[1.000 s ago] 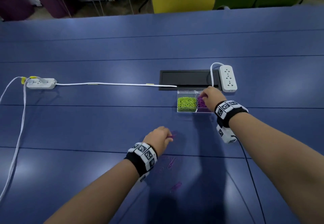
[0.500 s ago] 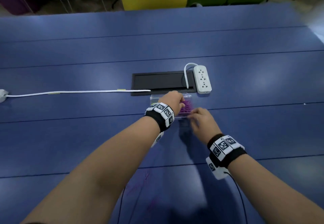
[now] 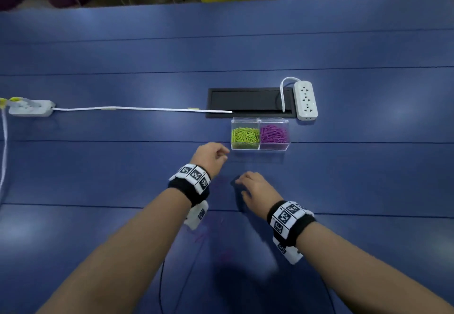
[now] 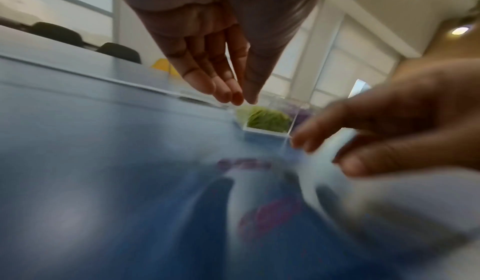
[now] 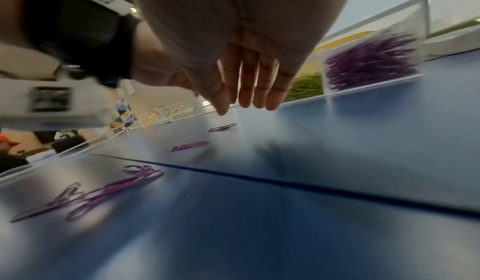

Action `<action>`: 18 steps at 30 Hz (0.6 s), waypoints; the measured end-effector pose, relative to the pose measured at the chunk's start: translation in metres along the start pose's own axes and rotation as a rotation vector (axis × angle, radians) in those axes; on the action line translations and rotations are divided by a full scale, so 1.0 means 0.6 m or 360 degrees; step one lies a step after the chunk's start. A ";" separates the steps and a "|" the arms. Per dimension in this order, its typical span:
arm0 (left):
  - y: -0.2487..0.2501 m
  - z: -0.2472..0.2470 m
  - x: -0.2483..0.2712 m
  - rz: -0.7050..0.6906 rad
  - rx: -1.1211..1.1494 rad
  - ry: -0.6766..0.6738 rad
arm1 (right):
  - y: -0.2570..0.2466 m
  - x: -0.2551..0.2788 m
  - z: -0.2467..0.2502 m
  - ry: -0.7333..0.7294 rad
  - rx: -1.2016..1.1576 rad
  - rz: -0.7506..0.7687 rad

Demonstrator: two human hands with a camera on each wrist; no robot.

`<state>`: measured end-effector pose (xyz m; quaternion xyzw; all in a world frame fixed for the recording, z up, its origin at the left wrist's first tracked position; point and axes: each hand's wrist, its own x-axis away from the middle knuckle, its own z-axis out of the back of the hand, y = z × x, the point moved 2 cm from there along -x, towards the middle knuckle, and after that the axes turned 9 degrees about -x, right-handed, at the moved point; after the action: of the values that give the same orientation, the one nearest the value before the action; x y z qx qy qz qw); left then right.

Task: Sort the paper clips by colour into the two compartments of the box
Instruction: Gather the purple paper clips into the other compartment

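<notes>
Readable text: none could be made out in any view.
Wristbands (image 3: 194,173): carried black-and-white square marker patterns, not letters or numbers.
Wrist camera housing (image 5: 49,99): bore one such square marker, blurred.
Power strip (image 3: 305,100): showed socket holes only, no legible brand.
Clear box (image 3: 260,146): had no label to be seen.
Table (image 3: 122,55): carried no print.

Left hand (image 3: 210,157) and right hand (image 3: 255,189) hover, fingers (image 5: 245,91) relaxed.
</notes>
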<state>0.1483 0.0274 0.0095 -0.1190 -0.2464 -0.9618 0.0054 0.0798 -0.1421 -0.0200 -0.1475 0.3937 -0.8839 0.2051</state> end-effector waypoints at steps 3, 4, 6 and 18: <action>-0.088 -0.009 0.084 0.0154 -0.0132 -0.0144 | -0.026 -0.045 -0.024 -0.0233 0.0090 -0.0030; -0.106 -0.016 0.109 0.0165 -0.0181 -0.0196 | -0.033 -0.057 -0.031 -0.0290 0.0141 -0.0006; -0.126 -0.029 0.148 0.0169 -0.0255 -0.0244 | -0.039 -0.076 -0.048 -0.0408 0.0269 0.0005; -0.139 -0.069 0.242 -0.0094 -0.0254 -0.0344 | -0.057 -0.062 -0.096 -0.0295 0.0323 -0.0105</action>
<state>-0.0081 0.0879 -0.0312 -0.2147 -0.1718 -0.9596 -0.0592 0.0795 -0.0670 -0.0354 -0.2198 0.2764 -0.9080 0.2252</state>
